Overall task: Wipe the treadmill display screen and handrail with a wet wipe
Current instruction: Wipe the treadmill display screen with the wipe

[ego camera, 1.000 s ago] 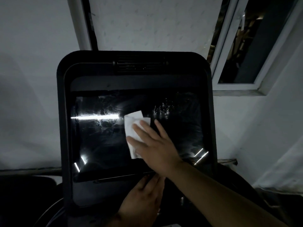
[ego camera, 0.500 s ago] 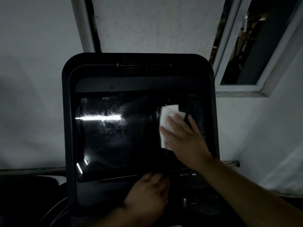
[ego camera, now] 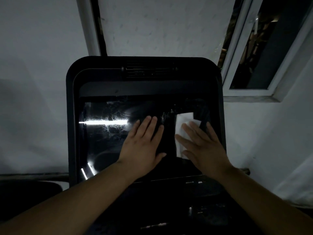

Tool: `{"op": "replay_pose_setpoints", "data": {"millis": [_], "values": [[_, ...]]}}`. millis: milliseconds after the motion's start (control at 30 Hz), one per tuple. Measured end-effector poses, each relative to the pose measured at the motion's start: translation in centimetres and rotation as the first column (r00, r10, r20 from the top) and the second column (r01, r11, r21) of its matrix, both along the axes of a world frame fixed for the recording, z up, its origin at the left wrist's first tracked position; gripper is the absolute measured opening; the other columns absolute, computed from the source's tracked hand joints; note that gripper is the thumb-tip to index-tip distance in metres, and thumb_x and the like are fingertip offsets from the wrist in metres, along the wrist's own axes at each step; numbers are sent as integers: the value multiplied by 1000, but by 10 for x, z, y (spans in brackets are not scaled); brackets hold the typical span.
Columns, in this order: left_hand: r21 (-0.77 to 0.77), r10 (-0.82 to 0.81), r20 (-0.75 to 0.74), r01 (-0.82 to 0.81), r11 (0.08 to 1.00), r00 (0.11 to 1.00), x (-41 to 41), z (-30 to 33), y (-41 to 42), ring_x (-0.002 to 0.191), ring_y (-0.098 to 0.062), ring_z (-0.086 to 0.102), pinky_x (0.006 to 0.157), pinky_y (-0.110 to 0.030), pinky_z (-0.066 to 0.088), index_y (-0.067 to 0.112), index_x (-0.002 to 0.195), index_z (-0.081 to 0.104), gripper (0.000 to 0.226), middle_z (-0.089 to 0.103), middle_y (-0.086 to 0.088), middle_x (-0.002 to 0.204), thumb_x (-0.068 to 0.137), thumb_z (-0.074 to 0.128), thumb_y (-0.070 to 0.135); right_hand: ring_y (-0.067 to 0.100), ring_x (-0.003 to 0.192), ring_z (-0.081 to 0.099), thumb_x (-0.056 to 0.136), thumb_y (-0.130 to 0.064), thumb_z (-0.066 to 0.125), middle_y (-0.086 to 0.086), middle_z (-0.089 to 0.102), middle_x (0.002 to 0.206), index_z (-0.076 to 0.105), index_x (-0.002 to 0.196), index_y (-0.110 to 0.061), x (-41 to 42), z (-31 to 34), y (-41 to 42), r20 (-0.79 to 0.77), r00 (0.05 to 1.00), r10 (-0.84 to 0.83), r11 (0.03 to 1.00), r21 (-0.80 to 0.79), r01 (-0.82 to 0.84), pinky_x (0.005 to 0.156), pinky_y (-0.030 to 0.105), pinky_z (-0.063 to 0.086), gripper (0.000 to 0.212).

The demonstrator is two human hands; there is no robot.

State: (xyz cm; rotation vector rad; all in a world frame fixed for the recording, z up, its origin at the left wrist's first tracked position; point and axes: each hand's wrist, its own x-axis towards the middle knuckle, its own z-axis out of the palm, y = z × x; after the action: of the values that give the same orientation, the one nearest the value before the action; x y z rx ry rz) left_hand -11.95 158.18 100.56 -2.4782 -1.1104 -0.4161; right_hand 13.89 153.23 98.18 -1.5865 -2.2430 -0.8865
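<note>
The treadmill's black display screen (ego camera: 105,143) fills the middle of the head view, glossy, with wet smears and a bright light streak on its left half. My right hand (ego camera: 201,146) lies flat on the screen's right side, fingers spread, pressing a white wet wipe (ego camera: 182,122) against the glass; part of the wipe shows above and left of my fingers. My left hand (ego camera: 144,141) rests flat on the middle of the screen, fingers together, holding nothing. No handrail can be made out in the dark.
The black console frame (ego camera: 71,116) surrounds the screen, with a vent (ego camera: 149,71) at its top. A white wall stands behind. An open window (ego camera: 264,53) is at the upper right. Dark console controls (ego camera: 194,184) lie below the screen.
My left hand rose from the console's lower edge and now lies flat on the screen's middle. My right hand slid the wipe from the screen's centre to its right side.
</note>
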Motion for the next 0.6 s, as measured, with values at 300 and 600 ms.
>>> {"op": "replay_pose_setpoints", "data": {"millis": [300,600], "values": [[20,39,-86,-38,999,995,1,5,6,156,-35,14,124,-57,13,16,160,30,92,21,-20,168,87,61,62,28,153,23,94,-38,56,9,35,162,48,147,-28,-21,4,15,0,1000,29,1000,12,-29,119,63,21,54],[-1,-25,-16,25,1000,1000,2,2,8,151,-44,28,122,-59,24,26,140,54,74,30,-33,160,76,81,52,33,151,28,96,-40,42,12,37,160,47,149,-27,4,38,38,-53,997,-64,997,37,66,118,62,22,55]]}}
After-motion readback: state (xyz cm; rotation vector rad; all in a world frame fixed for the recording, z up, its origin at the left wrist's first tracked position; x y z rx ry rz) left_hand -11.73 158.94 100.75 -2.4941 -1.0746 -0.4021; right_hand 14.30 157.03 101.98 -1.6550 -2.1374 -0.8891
